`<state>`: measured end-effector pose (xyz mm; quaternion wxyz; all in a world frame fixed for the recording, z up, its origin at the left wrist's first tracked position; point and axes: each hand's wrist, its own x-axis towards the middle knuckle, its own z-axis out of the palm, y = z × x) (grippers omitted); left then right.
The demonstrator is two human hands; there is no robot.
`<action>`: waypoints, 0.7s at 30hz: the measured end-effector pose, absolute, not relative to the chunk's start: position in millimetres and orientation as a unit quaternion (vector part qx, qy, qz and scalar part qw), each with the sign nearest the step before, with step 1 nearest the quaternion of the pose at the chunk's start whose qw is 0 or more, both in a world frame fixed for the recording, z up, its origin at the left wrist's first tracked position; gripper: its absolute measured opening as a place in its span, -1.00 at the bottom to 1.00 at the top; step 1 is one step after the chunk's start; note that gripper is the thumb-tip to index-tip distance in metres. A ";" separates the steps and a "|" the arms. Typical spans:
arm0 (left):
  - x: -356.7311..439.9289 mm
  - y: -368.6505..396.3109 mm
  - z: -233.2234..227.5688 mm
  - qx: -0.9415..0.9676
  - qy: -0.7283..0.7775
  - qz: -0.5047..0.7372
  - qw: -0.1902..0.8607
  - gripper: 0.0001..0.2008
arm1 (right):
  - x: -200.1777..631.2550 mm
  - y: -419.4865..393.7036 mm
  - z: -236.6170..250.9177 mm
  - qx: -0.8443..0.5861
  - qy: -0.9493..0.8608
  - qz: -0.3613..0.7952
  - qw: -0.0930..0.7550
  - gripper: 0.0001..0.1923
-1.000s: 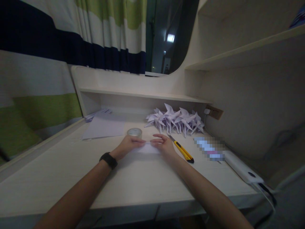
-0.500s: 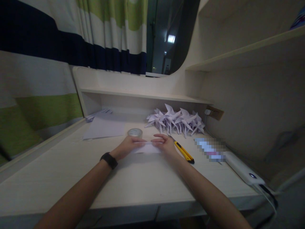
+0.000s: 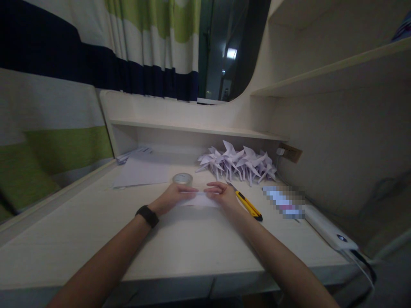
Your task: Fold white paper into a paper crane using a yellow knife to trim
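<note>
Both hands hold a small white piece of paper (image 3: 201,199) by its far edge, low over the desk. My left hand (image 3: 175,196), with a dark band on its wrist, pinches the paper's left end between thumb and fingers. At the other end my right hand (image 3: 223,196) pinches it too, its upper fingers curved and slightly raised. Just beyond the left hand lies a roll of clear tape (image 3: 183,179). A yellow utility knife (image 3: 248,205) rests to the right of the right hand, its tip near the knuckles.
Several white paper pinwheels (image 3: 237,160) are heaped at the back, under the shelf (image 3: 199,129). White paper sheets (image 3: 144,169) lie at the back left. On the right are a blurred-out phone (image 3: 284,202) and a white power strip (image 3: 330,229) with cables.
Both hands keep their hold on the paper and have barely moved. The whole view has shifted very slightly.
</note>
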<state>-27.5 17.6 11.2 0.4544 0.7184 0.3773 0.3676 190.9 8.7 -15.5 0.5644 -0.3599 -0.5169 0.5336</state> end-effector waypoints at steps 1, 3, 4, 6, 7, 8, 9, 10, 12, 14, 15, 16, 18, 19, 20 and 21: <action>-27.5 17.4 11.2 0.718 0.375 0.366 0.457 -0.64 | 191.2 8.3 -14.8 -0.360 -0.518 0.534 0.562 -0.48; -27.5 16.6 11.6 0.716 0.368 0.362 0.469 -0.64 | 191.7 7.6 -13.8 -0.358 -0.520 0.537 0.560 -0.49; -27.3 16.0 11.8 0.715 0.365 0.359 0.477 -0.63 | 191.8 7.3 -13.6 -0.357 -0.519 0.539 0.559 -0.49; -27.0 15.3 12.0 0.713 0.364 0.352 0.485 -0.63 | 191.5 6.5 -13.3 -0.356 -0.517 0.541 0.560 -0.50; -26.9 15.3 12.0 0.714 0.367 0.352 0.482 -0.63 | 191.2 6.1 -13.2 -0.356 -0.517 0.541 0.559 -0.50; -26.9 15.5 11.9 0.716 0.370 0.353 0.476 -0.64 | 190.9 5.7 -13.1 -0.358 -0.517 0.540 0.559 -0.50; -26.9 15.9 11.6 0.719 0.373 0.357 0.467 -0.64 | 190.5 5.4 -12.9 -0.360 -0.517 0.538 0.560 -0.51; -26.9 16.6 11.3 0.721 0.376 0.361 0.456 -0.64 | 190.1 5.1 -12.7 -0.362 -0.517 0.534 0.562 -0.51; -27.0 17.7 10.7 0.728 0.384 0.361 0.438 -0.63 | 189.7 5.1 -12.1 -0.364 -0.513 0.528 0.571 -0.53; -26.7 18.0 10.8 0.737 0.388 0.354 0.425 -0.62 | 190.0 5.8 -11.8 -0.367 -0.509 0.525 0.575 -0.54; -26.6 17.6 11.4 0.739 0.390 0.350 0.424 -0.62 | 190.4 6.5 -11.8 -0.368 -0.507 0.525 0.576 -0.54; -26.5 16.8 12.2 0.738 0.388 0.347 0.430 -0.61 | 190.9 7.2 -11.8 -0.370 -0.507 0.526 0.574 -0.53; -26.8 14.8 14.7 0.734 0.379 0.342 0.449 -0.60 | 192.4 8.7 -11.9 -0.370 -0.508 0.529 0.570 -0.53; -27.4 14.1 15.9 0.733 0.371 0.340 0.458 -0.59 | 193.2 9.3 -11.8 -0.370 -0.511 0.530 0.567 -0.53; -28.2 13.6 16.9 0.733 0.362 0.342 0.463 -0.59 | 194.1 9.8 -11.6 -0.369 -0.513 0.530 0.565 -0.53; -29.3 13.6 17.5 0.734 0.352 0.344 0.467 -0.59 | 195.0 10.3 -11.3 -0.368 -0.517 0.531 0.562 -0.53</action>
